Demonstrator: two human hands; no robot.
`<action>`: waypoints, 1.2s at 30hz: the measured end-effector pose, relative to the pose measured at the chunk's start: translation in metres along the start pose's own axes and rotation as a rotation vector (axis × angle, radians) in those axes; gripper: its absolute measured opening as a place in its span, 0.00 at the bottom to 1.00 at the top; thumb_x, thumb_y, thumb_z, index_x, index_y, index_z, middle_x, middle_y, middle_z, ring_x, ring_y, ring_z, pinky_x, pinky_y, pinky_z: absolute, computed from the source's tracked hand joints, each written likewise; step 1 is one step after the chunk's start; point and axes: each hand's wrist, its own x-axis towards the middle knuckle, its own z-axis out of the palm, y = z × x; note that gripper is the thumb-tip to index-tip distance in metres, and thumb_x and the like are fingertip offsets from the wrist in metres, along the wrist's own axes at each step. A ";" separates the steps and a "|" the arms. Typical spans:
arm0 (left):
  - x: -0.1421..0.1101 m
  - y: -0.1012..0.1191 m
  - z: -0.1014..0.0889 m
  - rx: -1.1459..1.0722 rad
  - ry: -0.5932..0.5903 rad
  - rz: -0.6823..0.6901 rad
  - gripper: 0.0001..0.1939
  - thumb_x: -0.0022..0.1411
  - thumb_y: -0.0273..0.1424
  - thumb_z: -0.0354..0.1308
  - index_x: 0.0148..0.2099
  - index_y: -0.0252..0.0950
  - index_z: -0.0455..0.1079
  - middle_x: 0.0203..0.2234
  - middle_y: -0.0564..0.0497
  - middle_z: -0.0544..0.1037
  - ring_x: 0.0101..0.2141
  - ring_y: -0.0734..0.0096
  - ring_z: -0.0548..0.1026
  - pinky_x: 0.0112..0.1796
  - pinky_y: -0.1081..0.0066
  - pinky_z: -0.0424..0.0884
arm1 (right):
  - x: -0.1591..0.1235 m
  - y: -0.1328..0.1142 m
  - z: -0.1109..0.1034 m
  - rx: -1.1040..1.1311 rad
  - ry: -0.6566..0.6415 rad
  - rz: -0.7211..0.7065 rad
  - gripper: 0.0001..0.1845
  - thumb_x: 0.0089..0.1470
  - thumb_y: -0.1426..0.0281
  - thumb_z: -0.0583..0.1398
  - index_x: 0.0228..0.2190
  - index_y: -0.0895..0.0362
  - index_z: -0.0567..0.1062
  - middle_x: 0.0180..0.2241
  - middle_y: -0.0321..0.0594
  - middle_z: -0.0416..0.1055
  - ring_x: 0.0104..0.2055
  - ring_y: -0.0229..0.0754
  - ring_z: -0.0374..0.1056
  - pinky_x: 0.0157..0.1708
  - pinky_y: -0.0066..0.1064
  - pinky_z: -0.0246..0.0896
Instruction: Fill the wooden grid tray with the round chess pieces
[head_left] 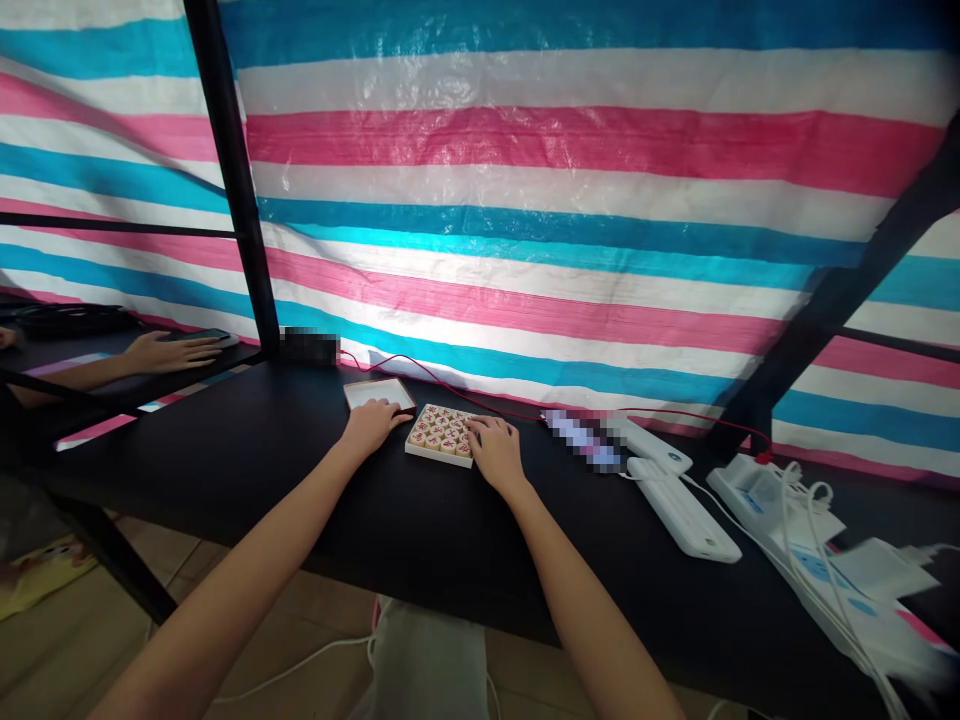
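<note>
A shallow white box of Chinese chess pieces (441, 433) lies on the black table. Its round, pale wooden pieces carry red characters and sit in rows. My right hand (496, 448) is curled over the right edge of this box, thumb and forefinger against the rightmost pieces; the fingertips are partly hidden. To the left is a shallow box lid (381, 393) with a white inside and a brown rim, lying inside up. My left hand (369, 425) grips its near edge, fingers over the rim and thumb at the right corner.
On the right of the black table (465, 535) are white power banks (682, 515), a pixelated item (581, 440) and a power strip (795, 550) with plugs and cables. A red cable (442, 380) runs along the back. Another person's hand (169, 352) rests at the far left.
</note>
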 end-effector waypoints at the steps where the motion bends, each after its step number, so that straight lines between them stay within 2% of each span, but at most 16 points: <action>1: 0.000 0.000 0.002 0.042 -0.002 -0.001 0.19 0.61 0.44 0.45 0.41 0.38 0.70 0.36 0.42 0.72 0.40 0.56 0.68 0.37 0.68 0.63 | 0.000 0.000 0.000 -0.015 0.001 -0.007 0.17 0.57 0.69 0.47 0.42 0.51 0.72 0.46 0.39 0.67 0.49 0.44 0.56 0.51 0.39 0.41; 4: 0.000 -0.001 0.003 0.133 0.011 0.002 0.16 0.62 0.38 0.44 0.42 0.36 0.70 0.37 0.40 0.72 0.41 0.55 0.67 0.37 0.66 0.62 | 0.000 0.002 0.000 -0.042 0.014 -0.005 0.18 0.57 0.72 0.46 0.43 0.49 0.72 0.46 0.37 0.68 0.47 0.44 0.57 0.50 0.39 0.41; 7: -0.001 0.000 -0.002 0.203 0.031 -0.010 0.16 0.61 0.32 0.43 0.40 0.33 0.71 0.37 0.39 0.72 0.40 0.53 0.68 0.38 0.62 0.61 | 0.001 0.008 0.000 -0.083 -0.018 -0.058 0.25 0.53 0.79 0.46 0.47 0.47 0.69 0.48 0.36 0.65 0.49 0.44 0.55 0.49 0.39 0.41; 10: -0.003 0.001 -0.009 0.219 0.048 -0.106 0.18 0.60 0.30 0.41 0.36 0.30 0.72 0.35 0.38 0.73 0.37 0.53 0.70 0.39 0.60 0.59 | 0.001 0.014 -0.001 -0.131 -0.086 -0.125 0.33 0.48 0.84 0.46 0.51 0.46 0.64 0.52 0.35 0.61 0.52 0.44 0.52 0.49 0.39 0.41; 12: -0.003 0.001 -0.012 0.209 0.057 -0.172 0.18 0.59 0.29 0.41 0.35 0.29 0.72 0.33 0.36 0.74 0.36 0.53 0.71 0.39 0.60 0.59 | 0.001 0.016 -0.001 -0.150 -0.106 -0.135 0.35 0.47 0.84 0.46 0.53 0.45 0.63 0.53 0.35 0.60 0.52 0.44 0.52 0.48 0.39 0.42; 17: -0.003 0.003 -0.013 0.207 0.121 -0.183 0.17 0.58 0.28 0.42 0.35 0.26 0.71 0.30 0.35 0.73 0.36 0.50 0.70 0.41 0.57 0.56 | 0.004 0.018 0.001 -0.159 -0.065 -0.154 0.28 0.53 0.81 0.45 0.50 0.46 0.65 0.51 0.37 0.62 0.51 0.44 0.53 0.46 0.39 0.43; 22: -0.004 0.019 -0.012 0.035 0.259 -0.019 0.16 0.61 0.31 0.40 0.40 0.31 0.68 0.36 0.38 0.72 0.41 0.53 0.67 0.45 0.58 0.54 | 0.006 0.018 0.002 -0.131 -0.004 -0.150 0.20 0.59 0.73 0.46 0.48 0.46 0.67 0.50 0.39 0.63 0.50 0.45 0.53 0.45 0.39 0.43; 26: -0.005 0.026 -0.001 -0.088 0.192 0.113 0.16 0.61 0.33 0.41 0.44 0.35 0.67 0.40 0.42 0.72 0.43 0.56 0.66 0.48 0.59 0.53 | 0.008 0.020 0.002 -0.129 0.027 -0.083 0.16 0.60 0.66 0.48 0.46 0.47 0.70 0.47 0.41 0.64 0.48 0.46 0.53 0.43 0.38 0.44; 31: -0.001 0.016 0.016 -0.125 0.011 0.117 0.18 0.62 0.32 0.40 0.48 0.34 0.66 0.46 0.41 0.70 0.47 0.55 0.65 0.48 0.60 0.55 | 0.009 0.022 0.000 -0.106 0.056 -0.065 0.15 0.60 0.63 0.48 0.42 0.47 0.72 0.44 0.40 0.64 0.46 0.45 0.53 0.42 0.38 0.45; 36: 0.001 0.013 0.019 -0.113 0.019 0.122 0.19 0.63 0.30 0.39 0.52 0.33 0.64 0.48 0.41 0.69 0.50 0.58 0.64 0.53 0.59 0.51 | 0.010 0.023 0.000 -0.085 0.039 -0.076 0.14 0.59 0.64 0.49 0.42 0.45 0.72 0.47 0.39 0.63 0.47 0.45 0.53 0.41 0.37 0.47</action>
